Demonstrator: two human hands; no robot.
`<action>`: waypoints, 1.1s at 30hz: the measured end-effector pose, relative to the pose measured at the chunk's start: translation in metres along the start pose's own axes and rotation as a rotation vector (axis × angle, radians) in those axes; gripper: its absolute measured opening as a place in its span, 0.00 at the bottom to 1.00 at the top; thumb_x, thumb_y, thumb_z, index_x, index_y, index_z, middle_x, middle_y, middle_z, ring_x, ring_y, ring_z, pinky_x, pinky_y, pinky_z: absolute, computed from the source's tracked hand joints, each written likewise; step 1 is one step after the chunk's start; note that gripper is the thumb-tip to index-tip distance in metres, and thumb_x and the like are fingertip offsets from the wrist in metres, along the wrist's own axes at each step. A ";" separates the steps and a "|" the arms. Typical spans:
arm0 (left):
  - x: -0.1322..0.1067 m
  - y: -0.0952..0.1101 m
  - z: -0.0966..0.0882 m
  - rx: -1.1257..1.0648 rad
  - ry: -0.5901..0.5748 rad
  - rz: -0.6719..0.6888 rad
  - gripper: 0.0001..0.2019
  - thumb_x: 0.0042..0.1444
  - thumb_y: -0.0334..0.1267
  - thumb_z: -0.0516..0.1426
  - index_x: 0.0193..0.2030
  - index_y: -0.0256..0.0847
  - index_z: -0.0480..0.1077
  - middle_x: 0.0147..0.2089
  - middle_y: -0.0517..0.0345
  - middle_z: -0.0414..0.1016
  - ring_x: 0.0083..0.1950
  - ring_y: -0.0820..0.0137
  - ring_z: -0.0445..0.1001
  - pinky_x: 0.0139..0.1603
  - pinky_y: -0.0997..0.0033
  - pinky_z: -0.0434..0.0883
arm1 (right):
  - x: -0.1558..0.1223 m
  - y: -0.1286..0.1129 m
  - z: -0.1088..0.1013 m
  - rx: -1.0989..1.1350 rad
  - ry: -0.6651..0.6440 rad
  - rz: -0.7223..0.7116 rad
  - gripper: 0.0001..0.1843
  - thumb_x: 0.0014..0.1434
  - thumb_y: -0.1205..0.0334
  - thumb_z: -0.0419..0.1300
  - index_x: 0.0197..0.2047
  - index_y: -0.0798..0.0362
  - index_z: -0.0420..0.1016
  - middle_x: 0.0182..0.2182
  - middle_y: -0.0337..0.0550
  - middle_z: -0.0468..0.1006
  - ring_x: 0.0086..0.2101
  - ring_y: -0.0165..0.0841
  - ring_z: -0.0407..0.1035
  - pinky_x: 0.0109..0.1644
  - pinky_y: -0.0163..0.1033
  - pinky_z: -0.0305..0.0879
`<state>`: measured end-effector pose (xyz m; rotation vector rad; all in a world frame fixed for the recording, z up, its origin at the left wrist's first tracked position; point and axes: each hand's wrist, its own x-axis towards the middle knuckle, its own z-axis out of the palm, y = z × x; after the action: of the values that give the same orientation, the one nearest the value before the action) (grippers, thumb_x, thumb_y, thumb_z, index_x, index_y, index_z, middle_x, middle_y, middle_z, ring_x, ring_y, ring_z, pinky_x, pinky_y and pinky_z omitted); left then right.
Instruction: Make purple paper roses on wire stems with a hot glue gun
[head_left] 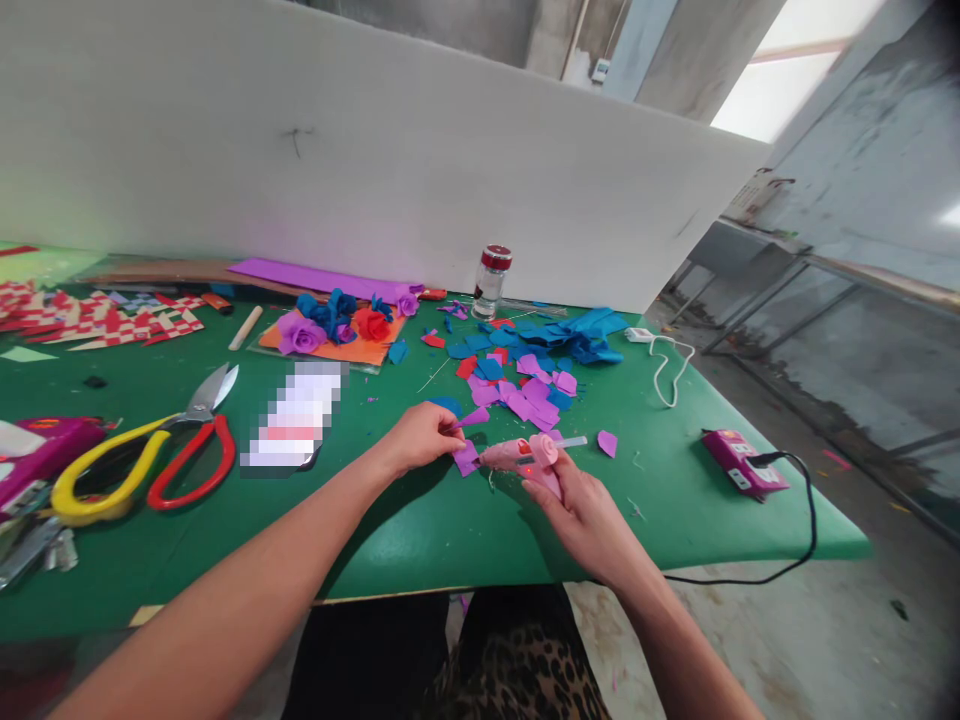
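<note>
My left hand is closed in a pinch on a small rolled piece of purple paper. Just below its fingertips is a flat purple paper petal; whether the fingers touch it, I cannot tell. Wrapped around the handle of a pink hot glue gun is my right hand. The gun's nozzle points left and meets the edge of that petal. A clear glue stick pokes out of the gun's back end. Beyond the hands lies a loose heap of purple petals.
Scissors, a blurred-out phone and finished paper flowers lie to the left. A lidded glass jar stands by the white board. Blue crepe paper is behind the petals. At right, a purple power strip trails a black cord.
</note>
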<state>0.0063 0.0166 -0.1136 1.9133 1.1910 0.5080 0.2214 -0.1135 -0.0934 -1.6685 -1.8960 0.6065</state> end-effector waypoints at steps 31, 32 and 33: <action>-0.007 0.012 -0.013 -0.448 -0.099 -0.181 0.10 0.41 0.41 0.66 0.24 0.37 0.73 0.18 0.65 0.66 0.16 0.82 0.48 0.17 0.74 0.40 | 0.009 0.058 -0.037 1.004 0.174 0.447 0.22 0.43 0.47 0.72 0.35 0.55 0.77 0.19 0.38 0.74 0.20 0.26 0.65 0.22 0.29 0.61; -0.007 0.013 -0.013 -0.478 -0.102 -0.175 0.11 0.41 0.41 0.66 0.24 0.37 0.73 0.18 0.65 0.66 0.16 0.82 0.47 0.17 0.74 0.40 | 0.010 0.067 -0.042 0.976 0.213 0.453 0.22 0.42 0.46 0.72 0.34 0.55 0.78 0.20 0.39 0.74 0.20 0.26 0.65 0.22 0.29 0.60; -0.007 0.013 -0.014 -0.506 -0.100 -0.168 0.11 0.41 0.41 0.66 0.25 0.36 0.73 0.19 0.65 0.66 0.16 0.82 0.48 0.17 0.74 0.40 | 0.011 0.076 -0.048 0.924 0.244 0.455 0.22 0.42 0.45 0.72 0.31 0.55 0.78 0.20 0.39 0.74 0.19 0.26 0.64 0.21 0.30 0.58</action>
<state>0.0005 0.0132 -0.0945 1.3803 1.0289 0.5543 0.3087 -0.0928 -0.1054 -1.4146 -0.8145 1.1670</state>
